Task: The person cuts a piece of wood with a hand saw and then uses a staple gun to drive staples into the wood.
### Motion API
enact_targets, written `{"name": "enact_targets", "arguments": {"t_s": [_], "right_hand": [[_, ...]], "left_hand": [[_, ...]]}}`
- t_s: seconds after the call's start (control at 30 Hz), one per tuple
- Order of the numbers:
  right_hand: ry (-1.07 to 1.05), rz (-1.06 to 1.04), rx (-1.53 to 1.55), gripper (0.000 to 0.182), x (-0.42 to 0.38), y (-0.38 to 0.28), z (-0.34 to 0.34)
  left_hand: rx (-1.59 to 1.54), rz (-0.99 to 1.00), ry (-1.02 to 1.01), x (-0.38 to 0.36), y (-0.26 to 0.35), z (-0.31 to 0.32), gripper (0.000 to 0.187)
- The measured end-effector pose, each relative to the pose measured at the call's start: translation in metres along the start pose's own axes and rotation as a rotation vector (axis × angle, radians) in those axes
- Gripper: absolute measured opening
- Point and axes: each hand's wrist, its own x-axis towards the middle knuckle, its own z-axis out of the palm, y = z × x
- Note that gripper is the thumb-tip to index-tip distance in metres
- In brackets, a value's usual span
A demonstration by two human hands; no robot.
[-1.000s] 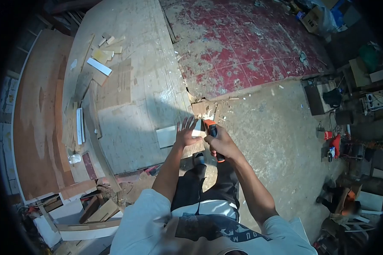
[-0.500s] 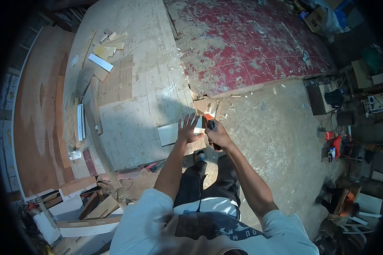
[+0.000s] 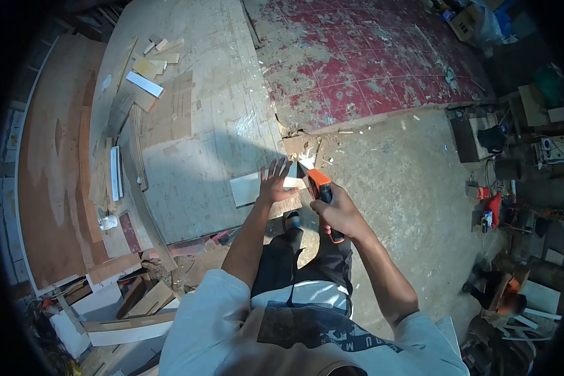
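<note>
The pale flat board [image 3: 245,189] lies on the tabletop [image 3: 222,106] close to its edge, beneath the left hand [image 3: 274,182], which is spread palm-down with fingers apart, grasping nothing. The right hand [image 3: 340,212] is wrapped firmly round the grip of the orange-and-black handsaw [image 3: 320,178], whose blade [image 3: 302,172] stands at the board's right end; whether the teeth touch it cannot be told. Steady downward pressure from the flat palm should stop the board shifting. The left thumb points towards the blade, so tucking it back would be safer, with strokes long and straight.
</note>
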Motion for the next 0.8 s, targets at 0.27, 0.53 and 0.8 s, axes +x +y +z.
{"name": "enact_targets", "arguments": {"t_s": [0.27,0.53,0.8], "right_hand": [[0.144,-0.148,-0.134,0.033,0.137,0.125,0.016],[0.076,-0.107,-0.007,0.032,0.1,0.094,0.015],[0.054,0.026,-0.169,0.021,-0.074,-0.044,0.017]], "left_hand": [[0.113,-0.058,-0.141,0.011,-0.008,0.004,0.106],[0.115,-0.034,-0.148,0.002,-0.001,0.0,0.108],[0.034,-0.066,-0.105,0.002,0.01,-0.015,0.107]]}}
